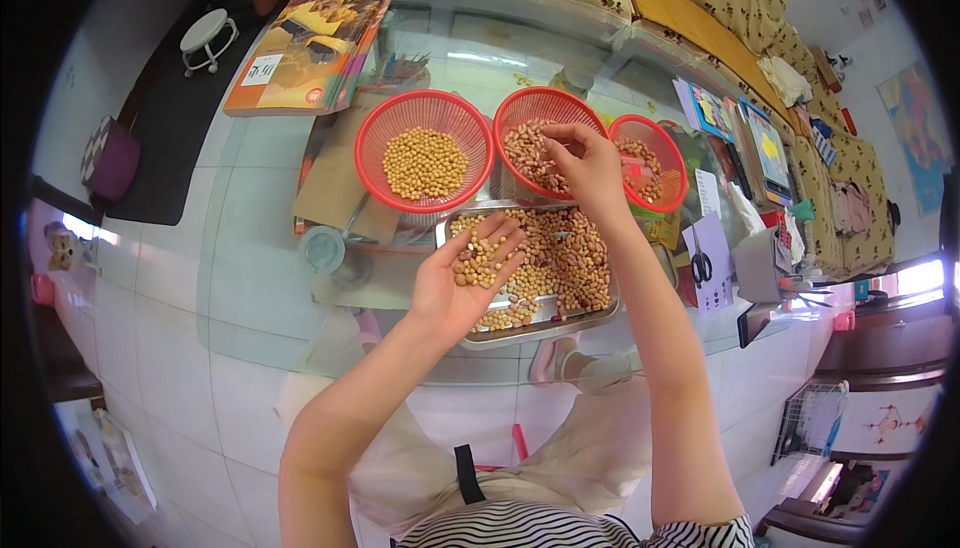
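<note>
Sorting looks to be the work here: the person sits at a glass table [250, 278] and picks through a mix of beans and peanuts. The left hand [470, 273] lies palm up and cupped, fingers loosely spread, carrying a small heap of pale soybeans and a few peanuts; it hovers just over the near left corner of the metal tray [545, 331], which holds the unsorted mix. Beyond and to the right of it, the right hand [585, 163] reaches over the middle red basket [540, 106], fingers pinched together and pointing down at the peanuts inside. Whether something small sits between those fingertips, I cannot tell; they look closed on a nut or just letting one go. To the left of that hand stands the left red basket [425, 151] with yellow soybeans, and to its right the smaller red basket [655, 153] with more peanuts. By my reckoning the step in hand is dropping a picked peanut into its basket, and the tray is far from empty. The next move, I judge, calls for the right hand to come back toward the cupped palm and pluck another piece without tipping the heap. Books, scissors and papers lie well off to the right of both hands.
</note>
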The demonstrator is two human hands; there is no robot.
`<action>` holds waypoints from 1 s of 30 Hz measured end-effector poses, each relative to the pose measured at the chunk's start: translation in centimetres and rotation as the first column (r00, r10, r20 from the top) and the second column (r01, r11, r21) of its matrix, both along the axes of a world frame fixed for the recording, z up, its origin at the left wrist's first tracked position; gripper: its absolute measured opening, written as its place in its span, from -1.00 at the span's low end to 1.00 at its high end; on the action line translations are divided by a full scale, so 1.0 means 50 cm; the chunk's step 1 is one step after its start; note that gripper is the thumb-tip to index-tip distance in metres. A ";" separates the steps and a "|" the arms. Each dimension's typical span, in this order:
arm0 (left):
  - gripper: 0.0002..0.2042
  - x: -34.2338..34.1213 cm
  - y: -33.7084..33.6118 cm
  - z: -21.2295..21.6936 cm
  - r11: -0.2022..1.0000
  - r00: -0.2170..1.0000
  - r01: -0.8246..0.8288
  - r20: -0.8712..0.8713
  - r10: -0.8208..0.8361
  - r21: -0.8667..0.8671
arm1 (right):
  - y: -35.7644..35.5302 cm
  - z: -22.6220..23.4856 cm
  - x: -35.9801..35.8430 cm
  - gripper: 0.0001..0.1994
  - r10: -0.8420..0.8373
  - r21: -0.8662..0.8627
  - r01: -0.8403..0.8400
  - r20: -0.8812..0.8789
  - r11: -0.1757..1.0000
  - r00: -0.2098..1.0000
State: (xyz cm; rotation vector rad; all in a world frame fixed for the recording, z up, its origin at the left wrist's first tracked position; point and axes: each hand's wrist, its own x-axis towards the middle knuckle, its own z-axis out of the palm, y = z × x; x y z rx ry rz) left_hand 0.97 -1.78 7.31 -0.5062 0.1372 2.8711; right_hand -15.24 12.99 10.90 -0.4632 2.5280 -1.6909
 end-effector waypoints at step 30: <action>-0.58 0.006 0.011 -0.005 0.999 0.999 0.031 -0.013 -0.030 0.035 | -0.001 0.011 0.240 -0.80 0.366 0.433 -0.170 -0.423 0.885 0.829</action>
